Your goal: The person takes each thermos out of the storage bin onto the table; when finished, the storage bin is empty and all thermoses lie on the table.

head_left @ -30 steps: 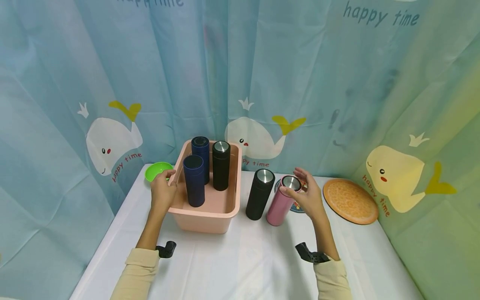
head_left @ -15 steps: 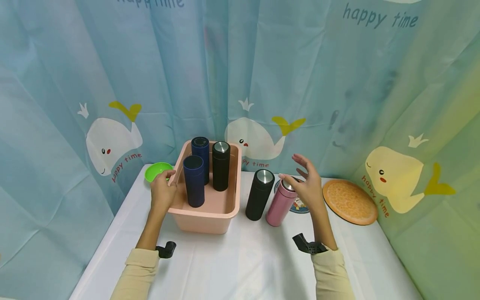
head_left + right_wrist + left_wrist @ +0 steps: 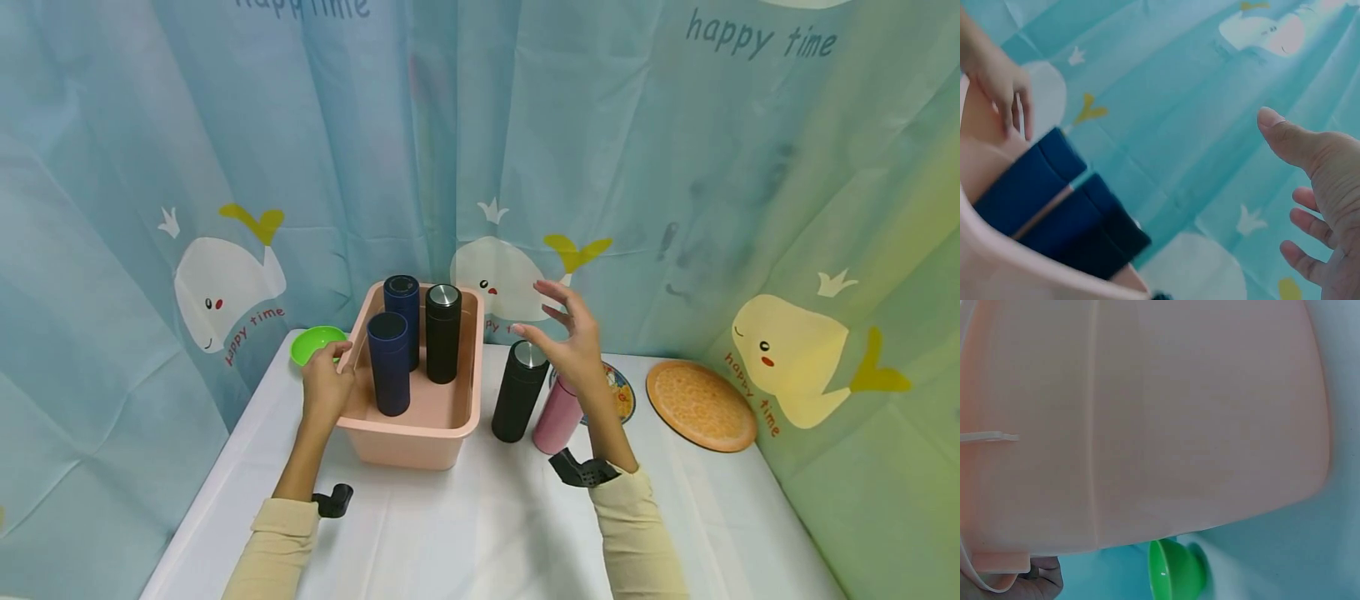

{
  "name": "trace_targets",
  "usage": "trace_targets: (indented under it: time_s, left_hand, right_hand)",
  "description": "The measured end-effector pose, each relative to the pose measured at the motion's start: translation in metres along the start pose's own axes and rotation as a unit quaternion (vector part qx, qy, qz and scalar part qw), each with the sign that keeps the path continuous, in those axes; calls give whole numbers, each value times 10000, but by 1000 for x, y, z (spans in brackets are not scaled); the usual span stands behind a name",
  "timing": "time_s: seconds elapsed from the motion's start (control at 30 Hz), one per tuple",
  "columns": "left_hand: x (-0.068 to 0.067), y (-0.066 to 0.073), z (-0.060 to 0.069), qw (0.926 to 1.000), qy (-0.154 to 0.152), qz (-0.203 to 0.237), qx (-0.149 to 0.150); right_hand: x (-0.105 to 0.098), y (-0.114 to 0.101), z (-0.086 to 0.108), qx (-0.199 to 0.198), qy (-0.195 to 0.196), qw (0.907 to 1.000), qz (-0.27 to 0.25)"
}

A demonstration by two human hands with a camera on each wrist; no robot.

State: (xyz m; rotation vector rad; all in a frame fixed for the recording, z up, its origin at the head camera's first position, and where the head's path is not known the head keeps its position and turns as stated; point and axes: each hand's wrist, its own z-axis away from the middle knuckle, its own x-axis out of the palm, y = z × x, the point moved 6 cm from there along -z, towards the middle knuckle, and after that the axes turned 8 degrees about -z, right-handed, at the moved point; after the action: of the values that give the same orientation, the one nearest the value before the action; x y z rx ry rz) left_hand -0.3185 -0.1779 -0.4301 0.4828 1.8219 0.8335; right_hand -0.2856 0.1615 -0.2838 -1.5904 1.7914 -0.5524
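My left hand (image 3: 327, 388) grips the left rim of a pink plastic tub (image 3: 405, 447); in the left wrist view its fingers (image 3: 1044, 582) curl under that rim. Inside the tub stand two dark blue thermos bottles (image 3: 389, 368) and a black thermos (image 3: 442, 343) with a silver-topped lid. To the tub's right, a second black thermos (image 3: 517, 400) stands on the table. Beside it is a pink thermos (image 3: 557, 418), its top hidden by my right wrist. My right hand (image 3: 573, 343) is above these two, fingers spread and holding nothing.
A green bowl (image 3: 313, 340) stands behind my left hand. A patterned round mat (image 3: 622, 393) lies partly behind my right forearm, and an orange-brown round board (image 3: 701, 404) lies farther right. Curtains (image 3: 660, 167) enclose the white table (image 3: 450, 533).
My right hand has let go of the pink thermos, lifted, and moved left over the standing black thermos. My left hand and the tub have stayed put.
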Motion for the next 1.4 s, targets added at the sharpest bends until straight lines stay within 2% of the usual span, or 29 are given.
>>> trace_targets:
  time_s: [0.37, 0.5, 0.63, 0.83, 0.97, 1.1, 1.4]
  left_hand:
    - [-2, 2, 1, 10000, 52, 0, 65]
    - [-2, 2, 0, 10000, 41, 17, 56]
    - [-1, 3, -2, 9999, 56, 37, 85]
    - [-2, 4, -4, 9998, 159, 50, 105]
    - [-2, 3, -2, 9998, 141, 40, 148]
    - [-2, 2, 0, 9998, 158, 8, 145]
    - [-1, 0, 0, 9998, 128, 33, 124]
  right_hand:
    - [47, -9, -9, -188, -439, 9982, -364]
    - [64, -9, -9, -134, -579, 9970, -487]
    - [78, -3, -9, 106, -738, 9956, -568]
    - [97, 28, -6, 777, -1065, 9855, -1072]
    - [109, 65, 3, 1246, -1218, 9730, -1515]
    - [120, 94, 11, 1616, -1418, 9648, -1513]
    - [136, 117, 15, 2152, -1825, 9511, -1253]
